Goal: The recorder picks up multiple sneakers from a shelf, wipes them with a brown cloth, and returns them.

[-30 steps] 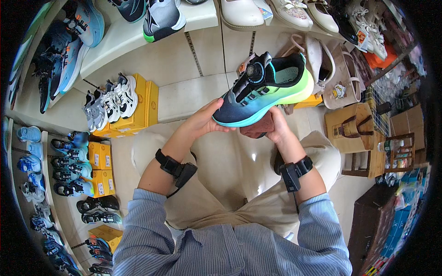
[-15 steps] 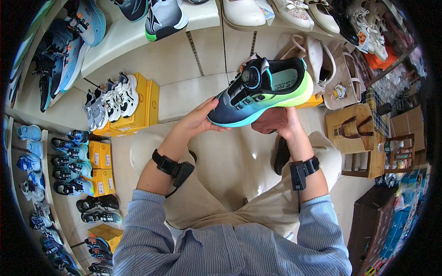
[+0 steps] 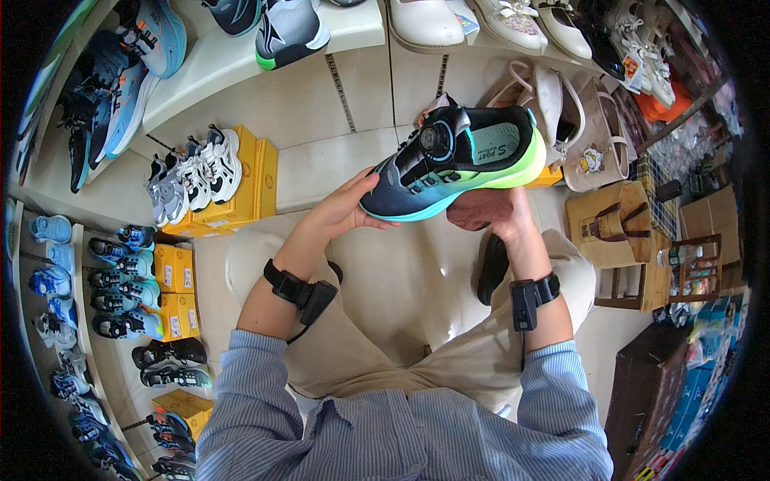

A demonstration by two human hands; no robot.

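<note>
A sneaker [image 3: 417,180], dark navy at the toe fading through turquoise to lime green at the heel, is held up in front of me with its opening tilted upward. It has a round dial on the tongue and a pale green insole. My left hand [image 3: 351,205] is closed round the toe, thumb on the upper side and fingers under the sole. In my right hand [image 3: 516,218] is a bunched brown cloth [image 3: 480,209], just under the sole near the heel. Some right-hand fingers are hidden behind the cloth, and whether it touches the sole is hard to tell.
Yellow shoe boxes [image 3: 261,180] with grey and white sneakers [image 3: 220,164] stand at the left. A white shelf [image 3: 345,32] holding shoes runs across the far side. Handbags [image 3: 597,148], a brown paper bag [image 3: 609,224] and a wooden chair [image 3: 694,264] are at the right.
My right hand has shifted slightly right and lower with the cloth, and more of the cloth shows beneath the heel. The sneaker and my left hand have hardly moved.
</note>
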